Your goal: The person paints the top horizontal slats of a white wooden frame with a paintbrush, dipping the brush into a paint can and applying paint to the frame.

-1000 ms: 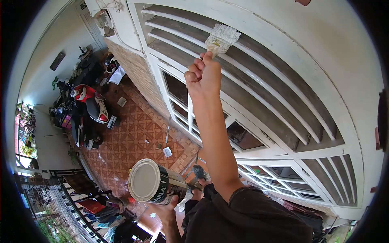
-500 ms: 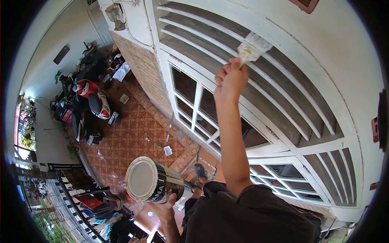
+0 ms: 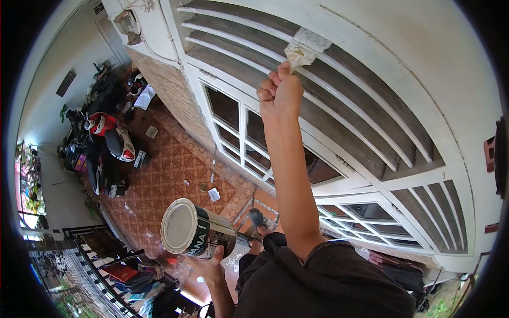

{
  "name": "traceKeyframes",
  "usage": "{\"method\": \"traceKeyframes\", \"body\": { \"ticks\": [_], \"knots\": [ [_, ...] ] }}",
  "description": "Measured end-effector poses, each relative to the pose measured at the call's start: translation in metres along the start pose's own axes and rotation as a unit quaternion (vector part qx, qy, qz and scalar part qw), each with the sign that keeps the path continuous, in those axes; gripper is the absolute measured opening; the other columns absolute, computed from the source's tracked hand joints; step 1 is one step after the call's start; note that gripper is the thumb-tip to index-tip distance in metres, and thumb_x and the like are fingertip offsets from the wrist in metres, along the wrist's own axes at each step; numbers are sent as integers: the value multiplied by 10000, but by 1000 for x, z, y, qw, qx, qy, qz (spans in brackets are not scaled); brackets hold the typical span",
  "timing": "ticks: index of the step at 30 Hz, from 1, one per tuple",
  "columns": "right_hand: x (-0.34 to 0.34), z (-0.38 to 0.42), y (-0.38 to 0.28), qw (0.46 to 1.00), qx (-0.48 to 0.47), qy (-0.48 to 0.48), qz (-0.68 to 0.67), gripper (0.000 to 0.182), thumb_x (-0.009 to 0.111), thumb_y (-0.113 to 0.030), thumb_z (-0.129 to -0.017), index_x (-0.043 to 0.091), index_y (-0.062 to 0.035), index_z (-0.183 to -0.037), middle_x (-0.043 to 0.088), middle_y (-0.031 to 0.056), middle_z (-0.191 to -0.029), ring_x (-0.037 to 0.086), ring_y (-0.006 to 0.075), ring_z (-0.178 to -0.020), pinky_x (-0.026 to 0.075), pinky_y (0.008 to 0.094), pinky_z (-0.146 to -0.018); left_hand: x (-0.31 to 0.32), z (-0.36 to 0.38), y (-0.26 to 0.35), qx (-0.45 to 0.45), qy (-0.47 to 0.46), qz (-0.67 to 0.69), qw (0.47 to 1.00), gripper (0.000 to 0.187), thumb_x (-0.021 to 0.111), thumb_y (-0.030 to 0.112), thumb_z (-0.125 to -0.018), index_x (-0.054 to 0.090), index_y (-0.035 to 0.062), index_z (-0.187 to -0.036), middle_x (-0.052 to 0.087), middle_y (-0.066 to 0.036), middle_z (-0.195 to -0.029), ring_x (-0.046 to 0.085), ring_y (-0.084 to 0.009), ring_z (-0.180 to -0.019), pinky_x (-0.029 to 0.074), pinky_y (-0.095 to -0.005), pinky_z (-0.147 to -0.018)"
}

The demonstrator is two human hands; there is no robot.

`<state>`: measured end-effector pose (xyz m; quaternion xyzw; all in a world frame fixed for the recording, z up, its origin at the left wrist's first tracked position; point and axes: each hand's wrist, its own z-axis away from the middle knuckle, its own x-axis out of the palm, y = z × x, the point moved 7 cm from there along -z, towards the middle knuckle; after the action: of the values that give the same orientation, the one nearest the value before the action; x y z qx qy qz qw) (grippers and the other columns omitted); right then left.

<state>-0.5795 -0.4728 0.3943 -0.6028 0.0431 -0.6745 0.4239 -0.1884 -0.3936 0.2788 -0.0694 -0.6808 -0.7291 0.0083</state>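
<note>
My right hand (image 3: pixel 282 90) is closed round the handle of a paintbrush (image 3: pixel 304 49), arm stretched up. Its pale, paint-coated bristles lie against the topmost slat of a white slatted vent (image 3: pixel 339 66) above the window. Low on the left, my left hand (image 3: pixel 209 263) supports an open paint can (image 3: pixel 199 228) from below, thumb against its side. Whitish paint (image 3: pixel 180 225) shows inside the can, which has a dark green and white label. Part of the brush handle is hidden in my fist.
Below the vent is a white-framed window (image 3: pixel 241 135). A foot in a dark sandal (image 3: pixel 258 218) appears far below, by a metal frame. On the tiled floor (image 3: pixel 164 169) lie a white tray (image 3: pixel 213 194) and a pole (image 3: pixel 213 164). Motorcycles (image 3: pixel 108 135) stand at the left.
My right hand and the brush appear farther left along the top slat. The whole view has shifted slightly left. The can stays in my left hand, turned a little.
</note>
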Motion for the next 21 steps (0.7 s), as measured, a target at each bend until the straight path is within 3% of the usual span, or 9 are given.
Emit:
{"method": "traceKeyframes", "body": {
  "ticks": [2,5,14,16,21],
  "knots": [
    [-3,-4,0,1000,1,-26,-1,148,564,-231,-1014,482,-120,-960,410,-11,-725,301,77,-514,202,249,-433,2,-2,1,8,-6,7,1000,1001,916,383,-639,381,-11,-1388,543,-119,-1260,540,-238,-1119,420,-398,-992],
    [-8,0,-4,999,-20,-24,36,100,536,-208,-1027,501,-155,-949,375,-48,-680,268,53,-507,186,230,-444,-2,0,0,20,4,9,1000,1004,915,373,-645,369,1,-1402,532,-116,-1278,532,-241,-1137,413,-402,-1006],
    [-25,-1,5,999,-6,-34,34,115,547,-231,-1027,494,-132,-1004,375,-47,-677,269,54,-503,189,220,-432,-16,3,8,6,13,10,1000,1031,927,355,-627,359,0,-1411,532,-118,-1274,530,-244,-1141,409,-400,-1019],
    [-24,-5,8,999,19,-46,5,125,552,-234,-1025,500,-123,-1000,374,-43,-676,264,58,-503,184,222,-431,-25,1,4,-5,12,30,999,1088,951,307,-586,334,-11,-1425,507,-126,-1292,513,-246,-1169,397,-387,-1045],
    [-16,-2,6,990,107,-42,-79,119,580,-206,-1005,519,-107,-976,363,-29,-671,248,69,-505,159,223,-436,-34,9,18,35,40,17,998,990,913,399,-644,397,-7,-1384,555,-112,-1246,544,-249,-1113,418,-405,-998]
  ]
}}
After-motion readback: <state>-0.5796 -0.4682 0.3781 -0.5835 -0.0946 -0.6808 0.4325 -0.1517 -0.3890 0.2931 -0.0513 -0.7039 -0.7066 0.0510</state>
